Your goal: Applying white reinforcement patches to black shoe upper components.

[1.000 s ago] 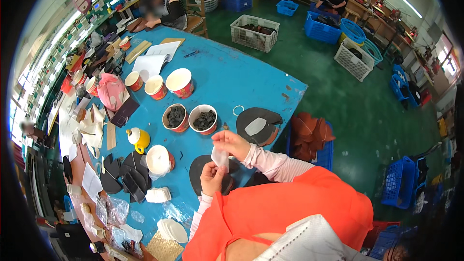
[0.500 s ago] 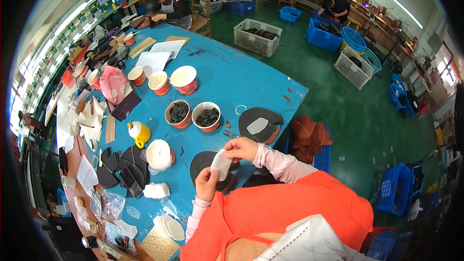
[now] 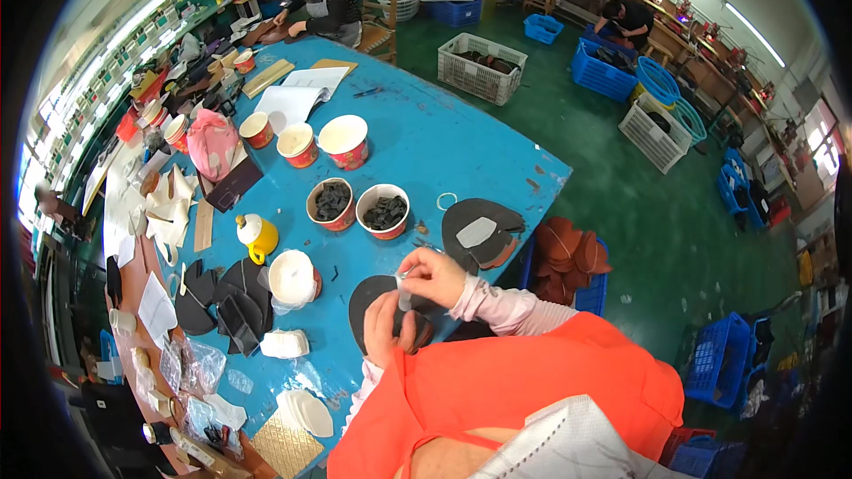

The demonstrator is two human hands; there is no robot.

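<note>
Between my two hands a small white patch (image 3: 405, 300) shows mostly edge-on, partly hidden by the fingers. My left hand (image 3: 383, 330) pinches its lower end, and my right hand (image 3: 433, 278) grips the upper end. Just beneath them lies a dark rounded piece (image 3: 365, 294) on the blue table, largely covered by my hands. Beyond my right hand rests another dark piece (image 3: 461, 215) carrying a white patch (image 3: 477, 231) flat on top. Left of my left hand sit a stack of white pads (image 3: 285, 343) and a fan of white oval pieces (image 3: 305, 412).
Two paper tubs of black scraps (image 3: 330, 204) (image 3: 383, 211) stand ahead, near a tub of white paste (image 3: 294, 278) and a yellow bottle (image 3: 256, 236). Brown pieces (image 3: 568, 253) fill a blue crate (image 3: 592, 294) beside the table (image 3: 444, 133). A person (image 3: 327, 7) works at the far end.
The white patch has turned from facing me to nearly edge-on. My hands have drawn closer together, with the right fingers shifting slightly left over the patch.
</note>
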